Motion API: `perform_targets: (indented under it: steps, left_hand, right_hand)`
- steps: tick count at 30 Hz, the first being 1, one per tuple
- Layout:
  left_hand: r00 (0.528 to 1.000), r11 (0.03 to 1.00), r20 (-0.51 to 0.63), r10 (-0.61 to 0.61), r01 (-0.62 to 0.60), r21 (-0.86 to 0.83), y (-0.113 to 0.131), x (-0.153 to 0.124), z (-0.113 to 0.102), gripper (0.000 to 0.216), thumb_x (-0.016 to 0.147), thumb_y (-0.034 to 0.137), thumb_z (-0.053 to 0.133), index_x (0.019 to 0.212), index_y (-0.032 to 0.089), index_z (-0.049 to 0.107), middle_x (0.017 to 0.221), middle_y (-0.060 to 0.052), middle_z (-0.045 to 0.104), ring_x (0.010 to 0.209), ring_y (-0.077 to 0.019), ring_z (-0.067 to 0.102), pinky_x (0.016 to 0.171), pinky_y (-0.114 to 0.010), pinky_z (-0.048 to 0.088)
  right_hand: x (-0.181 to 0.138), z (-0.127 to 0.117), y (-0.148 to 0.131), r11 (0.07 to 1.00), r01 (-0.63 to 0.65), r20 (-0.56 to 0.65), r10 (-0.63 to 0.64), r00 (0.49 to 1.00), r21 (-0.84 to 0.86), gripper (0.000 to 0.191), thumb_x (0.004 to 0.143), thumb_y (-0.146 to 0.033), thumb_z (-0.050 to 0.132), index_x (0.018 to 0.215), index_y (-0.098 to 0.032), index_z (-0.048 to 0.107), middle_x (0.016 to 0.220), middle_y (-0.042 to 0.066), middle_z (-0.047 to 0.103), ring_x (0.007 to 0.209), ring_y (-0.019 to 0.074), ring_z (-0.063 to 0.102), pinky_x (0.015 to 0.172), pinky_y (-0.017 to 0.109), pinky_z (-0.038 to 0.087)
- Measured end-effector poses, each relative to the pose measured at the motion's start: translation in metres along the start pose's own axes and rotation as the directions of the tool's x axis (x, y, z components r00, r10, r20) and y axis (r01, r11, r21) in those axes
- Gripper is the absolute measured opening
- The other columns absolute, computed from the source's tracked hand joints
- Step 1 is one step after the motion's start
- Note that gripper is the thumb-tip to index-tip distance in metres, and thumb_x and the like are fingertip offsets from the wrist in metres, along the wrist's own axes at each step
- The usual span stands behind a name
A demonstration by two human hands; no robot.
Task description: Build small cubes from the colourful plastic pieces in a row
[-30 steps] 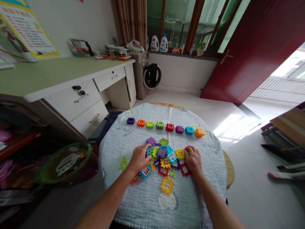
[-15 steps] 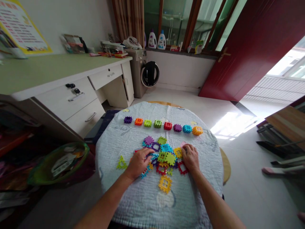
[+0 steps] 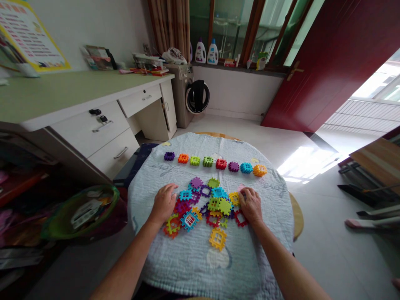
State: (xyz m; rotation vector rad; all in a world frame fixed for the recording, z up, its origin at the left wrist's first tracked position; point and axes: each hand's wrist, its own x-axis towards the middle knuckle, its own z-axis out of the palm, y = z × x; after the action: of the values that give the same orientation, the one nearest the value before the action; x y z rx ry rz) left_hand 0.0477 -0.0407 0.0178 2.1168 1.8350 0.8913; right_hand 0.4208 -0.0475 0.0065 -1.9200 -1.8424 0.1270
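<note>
My left hand is at the left edge of a loose pile of toothed plastic building pieces, its fingers loosely bent and apart, with nothing seen in them. Beside it are a lime-green piece and a blue window piece. At the pile's right side my right hand rests on the cloth with curved fingers, next to a yellow piece and a red frame piece. Its fingertips are partly hidden. In the middle lies a lime-green piece; a yellow window piece lies nearer me.
Several assembled blocks stand in a row across the table, from a dark purple block to an orange-yellow block. A pale blue cloth covers the round table. A basket stands at left, below a desk.
My left hand has moved left from over the pile to its edge, uncovering blue, purple and red pieces. The lime-green triangle at the left no longer lies apart. My right hand stays put.
</note>
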Motion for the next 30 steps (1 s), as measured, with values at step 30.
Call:
perform_targets:
  steps: [30]
  left_hand:
    - [0.993, 0.989, -0.004, 0.119, -0.118, 0.086, -0.026, -0.005, 0.000, 0.031, 0.088, 0.042, 0.053, 0.104, 0.019, 0.066, 0.116, -0.011, 0.064, 0.112, -0.0276, 0.057, 0.100, -0.046, 0.045]
  right_hand:
    - [0.000, 0.008, 0.012, 0.982, 0.049, -0.103, -0.031, 0.994, 0.185, 0.020, 0.075, -0.018, 0.047, 0.088, -0.021, 0.061, 0.101, 0.006, 0.065, 0.099, 0.0228, 0.053, 0.094, 0.037, 0.037]
